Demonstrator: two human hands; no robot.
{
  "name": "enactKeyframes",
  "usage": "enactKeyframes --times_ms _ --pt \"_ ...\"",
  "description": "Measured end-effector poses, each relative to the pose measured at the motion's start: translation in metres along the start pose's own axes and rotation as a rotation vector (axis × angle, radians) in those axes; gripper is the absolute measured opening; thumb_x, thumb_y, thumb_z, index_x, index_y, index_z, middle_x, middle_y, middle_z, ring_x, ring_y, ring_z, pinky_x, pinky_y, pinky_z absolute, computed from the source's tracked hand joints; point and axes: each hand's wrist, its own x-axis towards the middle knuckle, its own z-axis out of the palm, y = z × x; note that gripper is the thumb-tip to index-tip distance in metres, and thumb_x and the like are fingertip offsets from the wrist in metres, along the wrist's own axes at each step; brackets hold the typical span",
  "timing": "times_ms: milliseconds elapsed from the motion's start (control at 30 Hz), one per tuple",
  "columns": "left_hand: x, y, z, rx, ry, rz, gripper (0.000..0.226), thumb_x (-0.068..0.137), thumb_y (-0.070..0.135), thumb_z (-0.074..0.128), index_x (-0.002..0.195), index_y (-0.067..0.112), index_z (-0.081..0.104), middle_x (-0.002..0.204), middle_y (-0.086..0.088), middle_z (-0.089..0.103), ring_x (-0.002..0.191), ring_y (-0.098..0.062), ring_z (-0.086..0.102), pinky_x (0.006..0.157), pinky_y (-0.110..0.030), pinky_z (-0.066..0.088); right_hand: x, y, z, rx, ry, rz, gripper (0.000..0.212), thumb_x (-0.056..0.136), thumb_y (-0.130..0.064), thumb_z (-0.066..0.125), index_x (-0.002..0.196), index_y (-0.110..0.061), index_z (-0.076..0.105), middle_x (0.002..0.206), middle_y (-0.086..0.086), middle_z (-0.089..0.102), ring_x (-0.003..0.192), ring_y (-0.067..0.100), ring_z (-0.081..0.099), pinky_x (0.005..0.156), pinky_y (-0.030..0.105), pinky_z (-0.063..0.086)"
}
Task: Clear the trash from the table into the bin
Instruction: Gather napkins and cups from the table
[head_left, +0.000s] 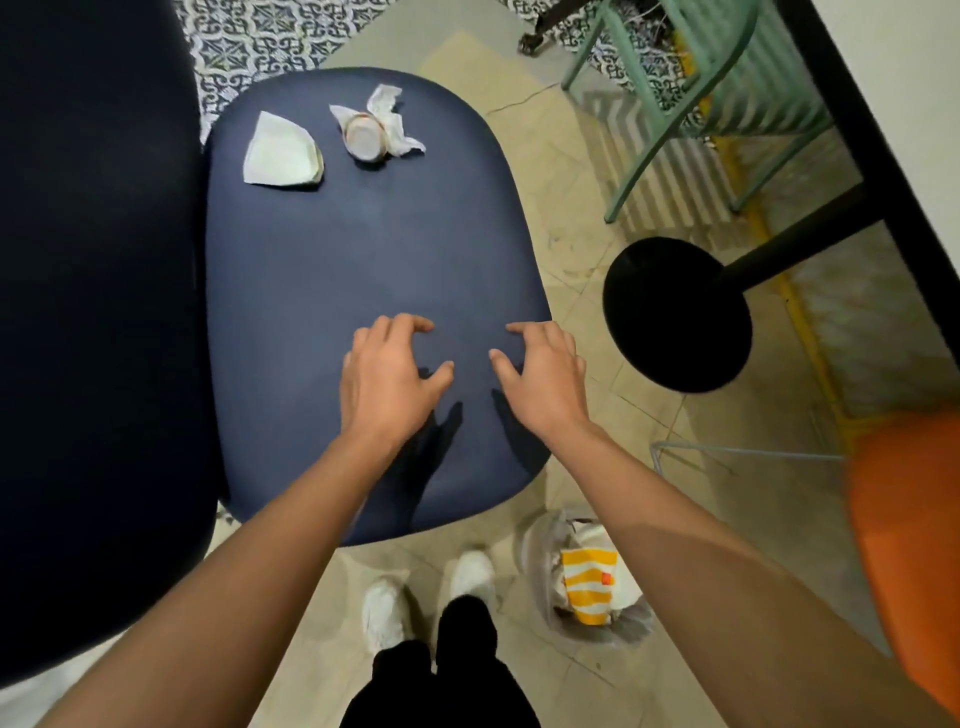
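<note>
A dark blue rounded table (363, 249) fills the middle of the view. At its far end lie a folded white paper wrapper (280, 153) and a small tipped cup (366, 136) lying in crumpled white tissue (388, 111). My left hand (387, 376) and my right hand (540, 376) hover over the near part of the table, fingers loosely curled, holding nothing. A lined bin (587, 577) stands on the floor below my right forearm, with a yellow-and-white striped wrapper (589, 584) inside.
A second dark table (93, 312) adjoins on the left. A black round table base (675, 312) and a green chair (691, 104) stand on the right; an orange seat (909, 545) is at the right edge. My white shoes (431, 592) stand below the table's near edge.
</note>
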Motion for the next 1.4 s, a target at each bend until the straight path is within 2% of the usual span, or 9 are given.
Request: enactKeyframes --times_ms 533,933,1167,1400 --pt "0.120 -0.026 -0.027 0.017 0.052 -0.199 0.047 0.080 0.033 0.068 0.121 0.018 0.052 0.121 -0.007 0.054 0.117 -0.027 0.044 0.095 -0.037 0.038 0.130 -0.054 0.006 -0.016 -0.114 -0.102 0.040 0.093 -0.034 0.053 0.130 -0.020 0.048 0.136 0.001 0.045 0.128 0.019 0.037 0.107 0.038 0.031" --pt "0.215 -0.028 -0.032 -0.050 0.094 -0.208 0.053 0.082 0.028 0.066 0.130 0.018 0.043 0.131 -0.006 0.047 0.124 -0.024 0.044 0.093 -0.038 0.040 0.224 -0.095 0.004 -0.054 -0.145 -0.215 0.053 0.087 -0.017 0.057 0.136 -0.019 0.038 0.139 0.003 0.041 0.129 0.024 0.037 0.104 0.038 0.034" --pt "0.279 -0.034 -0.021 -0.016 0.047 -0.170 0.053 0.083 0.023 0.066 0.130 0.016 0.042 0.128 -0.010 0.046 0.120 -0.028 0.044 0.095 -0.038 0.040 0.290 -0.117 0.011 -0.077 -0.155 -0.268 0.057 0.086 -0.008 0.054 0.139 -0.019 0.035 0.139 0.005 0.041 0.125 0.027 0.039 0.099 0.039 0.037" --pt "0.317 -0.039 -0.004 0.022 0.036 -0.140 0.057 0.081 0.021 0.066 0.132 0.021 0.041 0.130 -0.008 0.042 0.117 -0.030 0.042 0.091 -0.040 0.042 0.332 -0.129 0.022 -0.011 -0.206 -0.357 0.065 0.080 0.002 0.052 0.139 -0.018 0.034 0.138 0.004 0.040 0.124 0.026 0.039 0.097 0.040 0.040"
